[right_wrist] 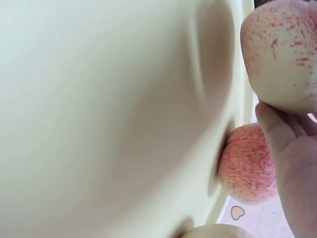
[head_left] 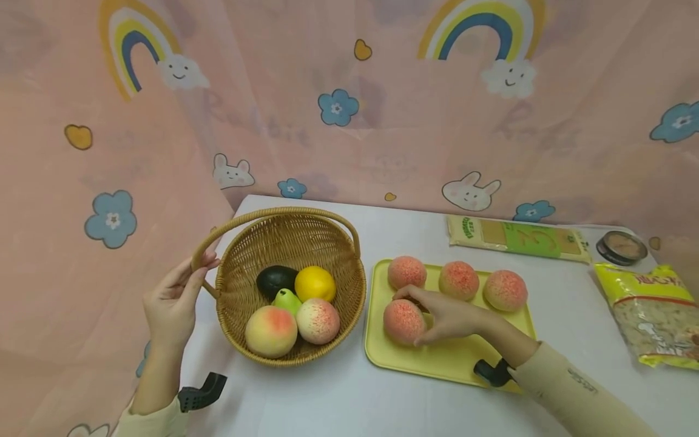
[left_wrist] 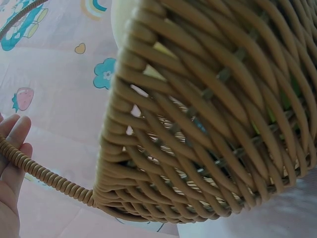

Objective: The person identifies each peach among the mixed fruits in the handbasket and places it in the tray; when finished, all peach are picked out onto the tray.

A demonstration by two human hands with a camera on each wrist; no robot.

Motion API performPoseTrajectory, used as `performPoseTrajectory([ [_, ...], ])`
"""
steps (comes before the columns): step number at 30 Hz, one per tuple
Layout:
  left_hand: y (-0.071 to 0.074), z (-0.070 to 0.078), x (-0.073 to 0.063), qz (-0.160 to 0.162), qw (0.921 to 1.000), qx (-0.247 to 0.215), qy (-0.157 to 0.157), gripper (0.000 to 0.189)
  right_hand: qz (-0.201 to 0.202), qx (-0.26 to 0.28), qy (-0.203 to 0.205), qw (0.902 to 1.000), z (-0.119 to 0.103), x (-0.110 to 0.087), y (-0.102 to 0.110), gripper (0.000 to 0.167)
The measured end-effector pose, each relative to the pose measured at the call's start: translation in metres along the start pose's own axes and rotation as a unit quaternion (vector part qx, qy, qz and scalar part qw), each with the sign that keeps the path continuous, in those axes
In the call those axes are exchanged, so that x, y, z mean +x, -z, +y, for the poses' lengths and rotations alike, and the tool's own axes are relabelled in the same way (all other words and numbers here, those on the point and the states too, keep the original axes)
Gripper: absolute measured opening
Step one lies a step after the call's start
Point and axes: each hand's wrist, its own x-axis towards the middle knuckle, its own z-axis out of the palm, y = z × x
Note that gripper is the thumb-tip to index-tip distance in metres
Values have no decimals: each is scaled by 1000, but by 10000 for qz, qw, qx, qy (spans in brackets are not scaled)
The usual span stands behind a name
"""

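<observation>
My left hand (head_left: 173, 306) holds the left side of the arched handle (head_left: 278, 211) of a wicker basket (head_left: 273, 243); the left wrist view shows its fingers (left_wrist: 15, 134) behind the wrapped handle. In the basket lie a dark avocado (head_left: 275, 281), a yellow lemon (head_left: 315, 284), a green pear (head_left: 286, 300) and two peaches, one yellow-orange (head_left: 271, 331), one speckled (head_left: 318, 321). Over the yellow tray (head_left: 448, 369), my right hand (head_left: 453, 314) grips a speckled peach (head_left: 404, 321) between thumb and fingers. The right wrist view shows a shadow on the tray beside that peach.
Three more peaches line the tray's back, at left (head_left: 407, 272), middle (head_left: 459, 280) and right (head_left: 506, 290). Behind them lies a noodle packet (head_left: 519, 238). A round dark-rimmed container (head_left: 621, 247) and a yellow food bag (head_left: 652, 315) are at right. A patterned cloth (head_left: 349, 152) backs the white table.
</observation>
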Motion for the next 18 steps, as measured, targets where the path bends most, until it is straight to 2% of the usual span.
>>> performPoseTrajectory([
  [9,-1,-1,1,21,9996,-272,-53,26,-389,278,-89,9988,13,-1,-2,75],
  [18,-2,0,1,84,9996,-253,-34,26,-632,526,-75,9966,22,3,-2,74],
])
